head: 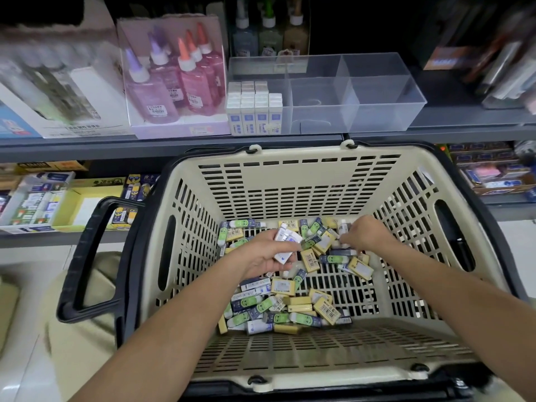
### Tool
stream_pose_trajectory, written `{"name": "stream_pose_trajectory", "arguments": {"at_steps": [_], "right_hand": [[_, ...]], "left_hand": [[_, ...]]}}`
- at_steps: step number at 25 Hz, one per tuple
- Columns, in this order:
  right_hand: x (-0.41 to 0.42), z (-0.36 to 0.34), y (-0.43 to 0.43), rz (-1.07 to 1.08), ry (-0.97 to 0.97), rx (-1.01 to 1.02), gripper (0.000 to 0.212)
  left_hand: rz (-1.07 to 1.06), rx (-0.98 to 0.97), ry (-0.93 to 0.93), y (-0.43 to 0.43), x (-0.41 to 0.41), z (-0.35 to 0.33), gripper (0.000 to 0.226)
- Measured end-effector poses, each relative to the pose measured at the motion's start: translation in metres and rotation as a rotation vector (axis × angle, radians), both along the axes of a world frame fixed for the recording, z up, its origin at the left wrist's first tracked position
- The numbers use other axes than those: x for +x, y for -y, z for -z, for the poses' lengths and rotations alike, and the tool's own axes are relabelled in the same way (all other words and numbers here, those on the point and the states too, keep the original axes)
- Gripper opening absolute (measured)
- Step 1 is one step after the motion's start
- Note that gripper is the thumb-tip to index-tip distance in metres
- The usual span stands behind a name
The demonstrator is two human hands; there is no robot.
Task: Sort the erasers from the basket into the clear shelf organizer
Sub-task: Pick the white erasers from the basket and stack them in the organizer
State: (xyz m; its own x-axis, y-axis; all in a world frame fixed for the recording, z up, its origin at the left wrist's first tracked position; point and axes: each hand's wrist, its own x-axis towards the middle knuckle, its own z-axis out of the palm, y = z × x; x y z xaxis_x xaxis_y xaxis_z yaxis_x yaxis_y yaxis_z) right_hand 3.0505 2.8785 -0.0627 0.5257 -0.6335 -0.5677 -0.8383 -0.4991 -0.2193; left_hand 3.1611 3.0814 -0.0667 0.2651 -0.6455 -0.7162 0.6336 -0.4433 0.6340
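Basket (290,369) near me: my left hand (265,255) grips white erasers (285,245); my right hand (366,234) curls its fingers into the far pile (311,258), hold unclear.

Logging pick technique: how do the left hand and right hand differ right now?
The left hand is palm-up, holding white-and-blue erasers; the right hand is knuckles-up, curled down into the loose pile. The left hand sits centrally; the right hand reaches farther back. Both are inside the basket.

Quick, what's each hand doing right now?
Left hand: holding several white erasers.
Right hand: fingers curled among the loose erasers; grip cannot be told.
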Motion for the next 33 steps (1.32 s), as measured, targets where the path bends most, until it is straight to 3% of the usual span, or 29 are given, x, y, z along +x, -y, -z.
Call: {"name": "stream_pose_trajectory", "arguments": {"at_steps": [4,6,8,9,10,12,14,17,19,21,23,26,27,30,31,33], "right_hand": [[0.012,-0.022,-0.035,0.019,0.275,0.398,0.017],[0.014,-0.029,-0.056,-0.040,0.391,0.505,0.018],[0.016,-0.032,-0.066,-0.141,0.454,0.471,0.020],[0.015,-0.033,-0.068,-0.195,0.467,0.444,0.020],[0.014,-0.033,-0.070,-0.237,0.468,0.438,0.018],[0.014,-0.032,-0.069,-0.270,0.452,0.497,0.014],[0.014,-0.030,-0.059,-0.214,0.433,0.551,0.011],[0.010,-0.019,-0.018,-0.054,0.328,0.264,0.016],[-0.001,-0.007,0.006,-0.050,0.094,0.025,0.023],[-0.009,0.002,0.008,-0.164,-0.068,-0.016,0.028],[-0.008,0.008,-0.002,-0.278,-0.094,0.117,0.036],[-0.005,0.005,-0.013,-0.187,-0.065,0.408,0.031],[-0.004,0.003,-0.010,-0.175,-0.065,0.360,0.028],[-0.010,0.000,0.009,-0.321,-0.210,-0.079,0.025],[-0.013,-0.001,0.010,-0.359,-0.271,-0.120,0.026],[-0.016,0.001,0.008,-0.391,-0.297,0.015,0.029]], "left_hand": [[-0.146,-0.020,-0.028,0.002,-0.002,-0.004,0.028],[-0.210,-0.064,-0.116,0.002,-0.005,-0.006,0.058],[-0.269,-0.091,-0.188,0.001,-0.006,-0.005,0.098],[-0.288,-0.091,-0.203,0.001,-0.007,-0.006,0.106],[-0.292,-0.099,-0.203,0.001,-0.007,-0.006,0.102],[-0.265,-0.106,-0.147,0.003,-0.006,-0.003,0.066],[-0.262,-0.058,-0.087,0.004,-0.004,-0.003,0.047],[-0.307,0.003,-0.044,0.006,0.000,0.001,0.033],[-0.326,0.004,-0.048,0.006,0.001,0.003,0.029],[-0.313,0.006,-0.026,0.006,0.001,0.004,0.027],[-0.289,0.011,-0.003,0.006,0.001,0.004,0.028],[-0.259,0.019,0.008,0.004,0.001,0.005,0.030],[-0.257,0.022,0.007,0.004,0.002,0.005,0.030],[-0.246,0.031,0.011,0.005,0.002,0.006,0.031],[-0.239,0.036,0.014,0.005,0.002,0.006,0.032],[-0.226,0.045,0.021,0.005,0.001,0.007,0.032]]}}
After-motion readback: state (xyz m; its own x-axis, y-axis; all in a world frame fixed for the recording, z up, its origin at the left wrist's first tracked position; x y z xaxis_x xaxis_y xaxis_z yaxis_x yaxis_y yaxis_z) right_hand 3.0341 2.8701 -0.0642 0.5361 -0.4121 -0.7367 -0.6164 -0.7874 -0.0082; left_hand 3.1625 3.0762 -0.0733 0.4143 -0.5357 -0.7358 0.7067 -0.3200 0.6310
